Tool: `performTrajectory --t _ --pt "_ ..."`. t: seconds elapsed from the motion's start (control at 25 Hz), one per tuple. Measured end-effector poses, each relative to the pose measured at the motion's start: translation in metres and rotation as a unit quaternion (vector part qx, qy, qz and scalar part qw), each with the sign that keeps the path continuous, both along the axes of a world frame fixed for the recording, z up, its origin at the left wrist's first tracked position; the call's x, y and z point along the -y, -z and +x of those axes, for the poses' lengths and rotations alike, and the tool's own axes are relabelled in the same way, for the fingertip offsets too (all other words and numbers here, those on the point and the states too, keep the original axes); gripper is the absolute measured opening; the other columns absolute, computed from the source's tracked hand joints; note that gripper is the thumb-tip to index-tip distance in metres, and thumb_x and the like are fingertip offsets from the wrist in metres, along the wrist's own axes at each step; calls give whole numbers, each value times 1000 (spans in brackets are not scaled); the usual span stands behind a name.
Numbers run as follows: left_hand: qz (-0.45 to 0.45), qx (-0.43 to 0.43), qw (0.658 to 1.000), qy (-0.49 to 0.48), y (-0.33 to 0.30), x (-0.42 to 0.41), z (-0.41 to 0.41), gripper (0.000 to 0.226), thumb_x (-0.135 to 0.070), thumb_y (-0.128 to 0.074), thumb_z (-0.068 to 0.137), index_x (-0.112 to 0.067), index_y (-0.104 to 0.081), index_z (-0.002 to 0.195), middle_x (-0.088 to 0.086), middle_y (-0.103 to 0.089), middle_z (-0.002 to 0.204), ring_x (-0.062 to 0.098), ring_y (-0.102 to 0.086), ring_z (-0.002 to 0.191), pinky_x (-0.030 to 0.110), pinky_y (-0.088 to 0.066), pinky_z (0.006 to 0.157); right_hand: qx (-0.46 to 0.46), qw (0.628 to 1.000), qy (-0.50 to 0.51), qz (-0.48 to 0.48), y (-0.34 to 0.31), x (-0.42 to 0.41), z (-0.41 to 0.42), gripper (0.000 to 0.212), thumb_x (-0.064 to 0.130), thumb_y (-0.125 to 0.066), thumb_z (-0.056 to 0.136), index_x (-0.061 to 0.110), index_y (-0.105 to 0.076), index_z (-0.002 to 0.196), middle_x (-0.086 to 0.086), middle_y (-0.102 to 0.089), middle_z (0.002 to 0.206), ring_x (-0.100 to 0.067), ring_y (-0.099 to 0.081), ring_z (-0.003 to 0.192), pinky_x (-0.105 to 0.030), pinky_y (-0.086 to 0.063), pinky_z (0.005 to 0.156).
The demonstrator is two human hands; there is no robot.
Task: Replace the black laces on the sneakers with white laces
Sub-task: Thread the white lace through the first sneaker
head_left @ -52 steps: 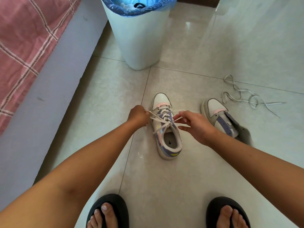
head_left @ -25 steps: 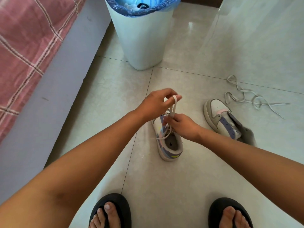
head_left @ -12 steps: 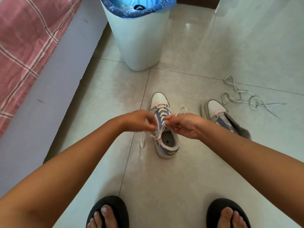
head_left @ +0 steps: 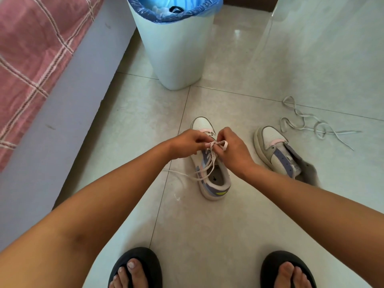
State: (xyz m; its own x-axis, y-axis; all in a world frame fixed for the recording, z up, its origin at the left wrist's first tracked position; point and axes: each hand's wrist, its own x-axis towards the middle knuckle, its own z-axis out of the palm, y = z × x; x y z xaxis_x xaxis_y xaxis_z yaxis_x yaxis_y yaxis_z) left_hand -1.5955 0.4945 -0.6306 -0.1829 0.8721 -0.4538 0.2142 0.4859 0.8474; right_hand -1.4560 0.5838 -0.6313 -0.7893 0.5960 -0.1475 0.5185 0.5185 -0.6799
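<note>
The left hand (head_left: 188,143) is held over the laced sneaker (head_left: 211,163), knuckles up, with its fingers curled and the white lace (head_left: 216,144) pinched at the fingertips. The right hand (head_left: 232,148) is brought in from 4 o'clock until it is almost touching the left, and the same lace is pinched between its thumb and forefinger, a small loop being left standing out beside the thumb. Both forearms are stretched forward from the lower corners and are angled inward, so that the hands are met above the shoe's tongue.

At 6 o'clock, nearest the camera, two feet in black slippers (head_left: 136,267) are planted on the tiled floor (head_left: 207,235). Beyond them, at the centre, the laced sneaker is set upright with its toe pointing to 12 o'clock; loose lengths of the white lace are draped across its opening and trailed onto the floor toward 9 o'clock. At 3 o'clock of it, the second sneaker (head_left: 278,154) is seen unlaced, its tongue fallen open. Farther out, at 2 o'clock, a spare white lace (head_left: 305,123) is strewn in loops on the tiles. At 12 o'clock a white bin (head_left: 176,55) lined with a blue bag is stood, and at 10 o'clock a pink checked bedcover (head_left: 35,48) is spread over a grey bed base.
</note>
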Motion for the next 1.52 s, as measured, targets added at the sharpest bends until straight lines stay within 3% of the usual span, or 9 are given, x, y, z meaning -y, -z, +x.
performTrajectory --t 0.12,0.36,0.44,0.6,0.72,0.8,1.2,1.36,1.52 --pt "-11 -36 999 -33 1 3 1 8 -16 -66 87 -10 -70 91 -3 -63 74 2 -56 66 10 -42 57 23 996 49 -76 1 -4 4 13 24 -69 84 21 -56 82 0 -62 80 -17 -56 73 -31 -44 64" --pt "-55 -424 900 84 6 18 -13 16 -19 -51 92 -8 -62 96 6 -55 97 24 -56 84 30 -40 67 66 979 70 -179 -1 -14 38 12 25 -71 83 17 -67 76 3 -63 66 -2 -57 58 -16 -47 56" --pt "-63 -401 914 19 12 13 -4 13 -17 -51 92 -6 -58 95 8 -55 96 24 -56 81 31 -42 65 72 975 70 -199 -1 -11 44 13 24 -70 84 19 -65 73 3 -62 64 4 -54 49 -9 -42 48" --pt "-60 -176 955 -233 12 -1 10 6 -12 -55 91 -9 -51 87 7 -61 81 17 -61 63 29 -47 53 88 970 43 -222 -1 -5 44 13 25 -68 86 13 -67 80 4 -62 67 0 -56 57 -6 -40 47" --pt "-82 -450 889 12 23 14 -8 11 -7 -49 93 -6 -50 104 12 -61 96 30 -60 80 33 -41 61 90 967 49 -232 1 -8 48 14 26 -67 86 13 -67 81 4 -60 65 2 -53 53 -5 -38 46" --pt "-85 -489 867 46 31 21 -11 14 -8 -44 95 -6 -47 109 14 -61 99 33 -60 79 33 -37 58 82 964 55 -245 2 -10 49 15 27 -68 86 16 -66 76 4 -58 61 6 -49 45 -6 -37 44" --pt "-212 -468 848 127 43 35 -20 30 -13 -37 97 -23 -56 119 5 -61 114 25 -60 96 26 -37 65 143 967 -25 -211 2 -23 54 25 26 -54 95 24 -59 70 4 -47 60 -11 -39 54 -18 -36 52" --pt "-163 -305 936 56 21 30 -21 32 -37 -41 99 -16 -55 119 8 -60 117 24 -56 100 28 -39 73 121 931 45 -342 -4 -16 56 20 35 -56 93 22 -54 107 -2 -59 89 -14 -60 78 -28 -52 60" --pt "-62 -162 983 57 1 45 36 67 -45 -52 91 -30 -19 148 7 -28 146 23 -37 131 28 -31 101 119 890 53 -437 -2 4 67 46 27 -61 90 38 -39 129 -7 -57 99 -21 -64 85 -30 -57 60"
